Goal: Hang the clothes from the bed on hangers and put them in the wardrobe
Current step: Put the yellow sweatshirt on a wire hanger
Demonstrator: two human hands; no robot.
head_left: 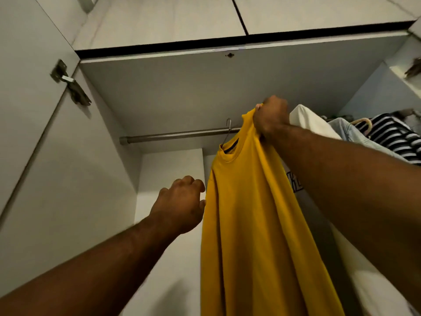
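Note:
A yellow T-shirt [255,224] hangs inside the open wardrobe on a thin metal hanger [227,131] whose hook sits by the steel rail [177,135]. My right hand [270,119] grips the shirt's raised right shoulder, just above the rail. Lower down, my left hand [182,201] has its fingers curled at the shirt's left edge; whether it pinches the cloth is not visible.
A white garment [312,122], a pale blue one [348,133] and a black-and-white striped one [391,135] hang to the right on the same rail. The wardrobe door [34,133] stands open at left. The rail's left stretch is bare.

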